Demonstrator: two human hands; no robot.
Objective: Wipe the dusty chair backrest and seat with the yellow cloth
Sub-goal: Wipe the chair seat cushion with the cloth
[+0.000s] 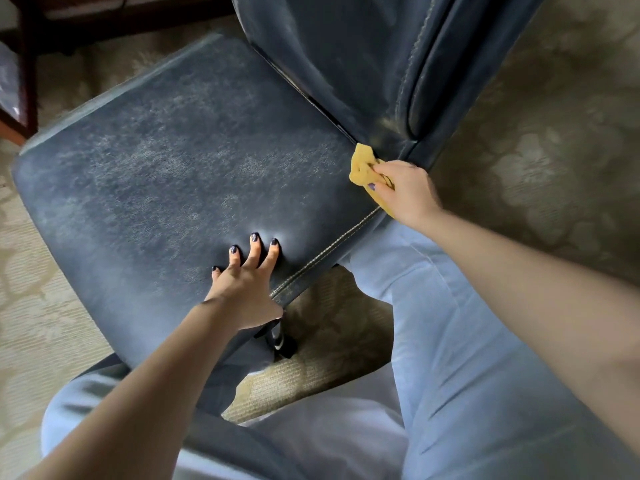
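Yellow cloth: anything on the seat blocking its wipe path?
Only the left hand, fingers spread and pressed on the seat near its stitched edge. The yellow cloth, gripped by the right hand, sits at the seat's rear corner by the backrest; nothing else lies on the seat.

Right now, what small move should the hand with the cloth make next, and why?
Probably sweep the yellow cloth out across the seat. The right hand grips it bunched at the seat's rear corner, beside the backrest; pale dust covers most of the seat, and the left hand presses on its near edge, seemingly steadying it.
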